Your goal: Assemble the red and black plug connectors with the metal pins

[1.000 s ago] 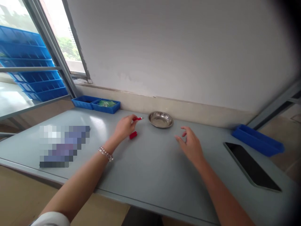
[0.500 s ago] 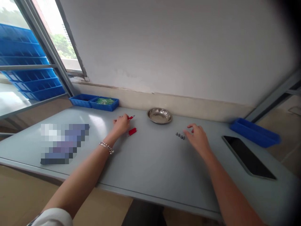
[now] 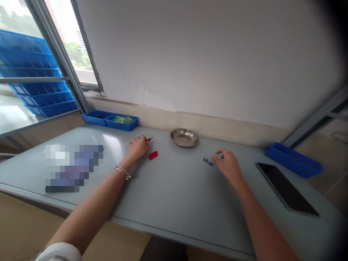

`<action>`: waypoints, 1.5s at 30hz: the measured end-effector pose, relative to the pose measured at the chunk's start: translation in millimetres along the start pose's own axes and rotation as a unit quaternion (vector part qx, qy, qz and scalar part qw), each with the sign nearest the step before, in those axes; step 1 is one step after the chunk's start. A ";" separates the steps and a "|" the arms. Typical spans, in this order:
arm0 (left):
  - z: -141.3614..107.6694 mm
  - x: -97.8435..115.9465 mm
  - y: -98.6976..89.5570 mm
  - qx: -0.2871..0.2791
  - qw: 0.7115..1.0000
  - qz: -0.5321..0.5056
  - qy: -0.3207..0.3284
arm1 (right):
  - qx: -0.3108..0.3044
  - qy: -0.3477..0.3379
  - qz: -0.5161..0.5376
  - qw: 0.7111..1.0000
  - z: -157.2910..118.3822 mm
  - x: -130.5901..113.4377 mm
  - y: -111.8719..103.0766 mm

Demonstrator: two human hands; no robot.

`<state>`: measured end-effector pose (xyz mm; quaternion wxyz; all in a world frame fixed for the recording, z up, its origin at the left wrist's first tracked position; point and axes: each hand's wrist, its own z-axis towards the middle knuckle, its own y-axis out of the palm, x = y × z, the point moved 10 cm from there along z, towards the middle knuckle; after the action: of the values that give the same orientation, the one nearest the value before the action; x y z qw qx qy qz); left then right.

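Right hand (image 3: 228, 166) shifted rightward; dark pieces (image 3: 209, 163) beside, phone (image 3: 286, 189) beyond

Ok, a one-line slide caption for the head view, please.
A red tool in the left hand, four small dark pieces beside the right hand.

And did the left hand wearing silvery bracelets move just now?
Yes, the left hand has moved left, farther from the round silver metal bowl.
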<state>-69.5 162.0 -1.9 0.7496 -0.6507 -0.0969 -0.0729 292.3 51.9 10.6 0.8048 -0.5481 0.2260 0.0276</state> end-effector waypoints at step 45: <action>13.0 -32.7 1.8 -0.027 0.999 -0.006 -0.034 | -0.054 0.005 0.012 0.998 4.0 12.7 12.6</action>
<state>-101.4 174.6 -9.7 0.7274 -0.6724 -0.1242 -0.0582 301.3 57.9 -4.2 0.7728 -0.5878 0.2348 0.0466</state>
